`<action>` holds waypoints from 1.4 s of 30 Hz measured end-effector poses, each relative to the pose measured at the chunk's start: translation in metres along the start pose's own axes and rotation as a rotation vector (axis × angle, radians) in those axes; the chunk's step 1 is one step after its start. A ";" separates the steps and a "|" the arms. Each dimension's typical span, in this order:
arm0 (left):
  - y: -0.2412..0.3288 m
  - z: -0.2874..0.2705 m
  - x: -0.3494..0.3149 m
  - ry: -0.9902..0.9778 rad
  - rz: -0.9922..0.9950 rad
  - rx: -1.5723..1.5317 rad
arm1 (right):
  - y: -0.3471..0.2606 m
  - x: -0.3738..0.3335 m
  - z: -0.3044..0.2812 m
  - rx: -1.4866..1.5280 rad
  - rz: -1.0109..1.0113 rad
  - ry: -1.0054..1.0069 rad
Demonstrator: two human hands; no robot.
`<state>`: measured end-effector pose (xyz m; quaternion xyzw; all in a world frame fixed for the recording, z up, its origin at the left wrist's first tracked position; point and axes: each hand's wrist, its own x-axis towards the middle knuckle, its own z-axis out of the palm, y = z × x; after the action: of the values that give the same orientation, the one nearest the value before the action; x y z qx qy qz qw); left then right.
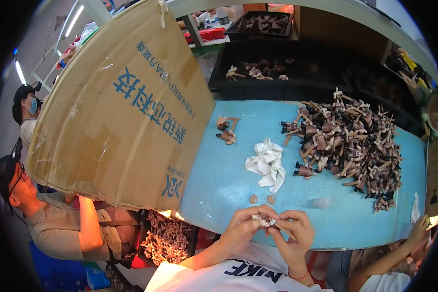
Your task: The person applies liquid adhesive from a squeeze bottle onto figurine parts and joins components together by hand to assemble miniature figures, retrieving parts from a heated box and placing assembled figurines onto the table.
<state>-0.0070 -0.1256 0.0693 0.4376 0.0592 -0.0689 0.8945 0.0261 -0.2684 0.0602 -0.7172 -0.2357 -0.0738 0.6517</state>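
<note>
Near the front edge of the blue table, my left hand pinches a small pale figurine part. My right hand meets it from the other side, fingertips closed at the part's whitish end. Exactly what the right fingertips grip is too small to tell. Two small tan pieces lie just beyond my fingers. Farther back is a crumpled white cloth. A large heap of brown figurines covers the right side of the table. One separate figurine lies at the far left.
A tall cardboard sheet walls off the left side. Black bins with more parts stand along the back. A small translucent cup sits right of my hands. Another person's hand is at the right edge; a co-worker sits left.
</note>
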 end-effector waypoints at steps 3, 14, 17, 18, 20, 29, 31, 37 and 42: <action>-0.001 -0.004 0.001 -0.021 -0.004 -0.039 | 0.004 -0.001 0.002 0.008 0.009 -0.004; -0.001 -0.006 0.004 0.021 -0.038 -0.051 | 0.004 0.003 0.002 0.030 0.025 -0.018; -0.004 -0.010 0.004 0.022 -0.068 -0.058 | 0.005 0.002 0.002 0.016 0.030 -0.017; -0.005 -0.011 0.003 0.025 -0.086 -0.061 | 0.006 0.002 0.001 0.001 0.013 -0.021; -0.005 -0.007 0.003 0.041 -0.075 -0.043 | 0.006 0.000 0.001 0.004 0.025 -0.019; 0.003 0.000 0.009 0.011 -0.028 0.012 | 0.007 0.001 0.000 0.051 0.003 -0.003; 0.004 0.001 0.009 -0.039 -0.024 0.045 | 0.005 0.000 -0.001 0.044 -0.017 0.010; 0.001 -0.004 0.003 -0.077 -0.016 0.043 | -0.001 -0.002 -0.001 0.015 -0.072 -0.006; -0.001 -0.002 0.000 -0.074 -0.022 0.023 | -0.004 -0.004 -0.004 -0.028 -0.077 -0.013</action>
<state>-0.0077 -0.1243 0.0673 0.4445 0.0302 -0.0957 0.8901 0.0212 -0.2726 0.0630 -0.7171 -0.2662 -0.0977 0.6367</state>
